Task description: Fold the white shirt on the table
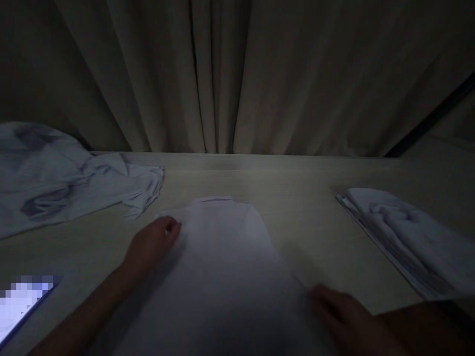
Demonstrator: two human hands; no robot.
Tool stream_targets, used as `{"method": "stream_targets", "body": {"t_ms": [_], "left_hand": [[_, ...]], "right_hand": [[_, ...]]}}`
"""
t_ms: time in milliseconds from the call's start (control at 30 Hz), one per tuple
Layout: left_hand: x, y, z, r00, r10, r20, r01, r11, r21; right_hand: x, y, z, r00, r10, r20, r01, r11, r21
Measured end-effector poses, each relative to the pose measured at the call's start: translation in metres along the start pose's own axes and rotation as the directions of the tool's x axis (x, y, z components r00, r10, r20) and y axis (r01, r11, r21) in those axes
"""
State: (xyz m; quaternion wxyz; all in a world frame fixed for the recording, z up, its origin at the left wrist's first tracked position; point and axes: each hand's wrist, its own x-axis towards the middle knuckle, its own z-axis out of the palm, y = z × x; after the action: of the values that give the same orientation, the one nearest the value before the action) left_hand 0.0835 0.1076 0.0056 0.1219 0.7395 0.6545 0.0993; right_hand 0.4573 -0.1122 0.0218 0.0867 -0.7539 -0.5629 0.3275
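A white shirt (226, 257) with a collar lies spread on the pale tabletop in front of me, its collar edge toward the curtain. At its upper left edge, near the shoulder, my left hand (154, 240) has its fingers curled together on the fabric. Lower down on the other side, my right hand (336, 309) pinches the shirt's right edge, which lifts slightly there. The lower part of the shirt runs out of view at the bottom. Dim light hides the fine detail of the fingers.
Crumpled white cloth (74, 178) lies at the left. A stack of folded white garments (404, 237) sits on the right of the pale tabletop (256, 178). A lit screen (22, 306) is at the lower left. Beige curtains (222, 74) hang along the back.
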Motion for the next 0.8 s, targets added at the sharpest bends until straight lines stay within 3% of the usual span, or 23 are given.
{"method": "stream_targets", "body": {"t_ms": [67, 133, 233, 367, 500, 567, 700, 800], "left_hand": [[-0.022, 0.028, 0.008, 0.988, 0.091, 0.124, -0.090, 0.996, -0.012], [-0.032, 0.054, 0.022, 0.963, 0.171, 0.211, -0.173, 0.985, -0.008], [-0.030, 0.086, 0.047, 0.935, 0.211, 0.284, -0.236, 0.970, 0.056], [-0.025, 0.106, 0.074, 0.907, 0.263, 0.330, -0.303, 0.950, 0.076], [-0.032, 0.106, 0.095, 0.900, 0.288, 0.328, -0.331, 0.940, 0.083], [-0.038, 0.104, 0.096, 0.914, 0.280, 0.295, -0.316, 0.945, 0.084], [-0.064, 0.079, 0.064, 0.964, 0.202, 0.175, -0.209, 0.978, 0.022], [-0.102, 0.019, 0.030, 0.990, -0.078, 0.116, 0.084, 0.995, -0.050]], "right_hand": [[0.059, -0.015, -0.014, 0.975, -0.217, -0.050, 0.219, 0.976, 0.022], [0.120, -0.034, -0.019, 0.904, -0.368, -0.217, 0.373, 0.928, -0.019], [0.196, -0.063, -0.011, 0.840, -0.443, -0.315, 0.418, 0.897, -0.145], [0.248, -0.081, 0.011, 0.830, -0.498, -0.250, 0.392, 0.841, -0.372], [0.264, -0.083, 0.022, 0.834, -0.487, -0.259, 0.358, 0.835, -0.418], [0.263, -0.085, 0.020, 0.832, -0.483, -0.273, 0.341, 0.834, -0.435], [0.235, -0.075, 0.011, 0.788, -0.473, -0.394, 0.332, 0.865, -0.376], [0.187, -0.038, 0.006, 0.775, -0.378, -0.506, 0.335, 0.925, -0.178]]}}
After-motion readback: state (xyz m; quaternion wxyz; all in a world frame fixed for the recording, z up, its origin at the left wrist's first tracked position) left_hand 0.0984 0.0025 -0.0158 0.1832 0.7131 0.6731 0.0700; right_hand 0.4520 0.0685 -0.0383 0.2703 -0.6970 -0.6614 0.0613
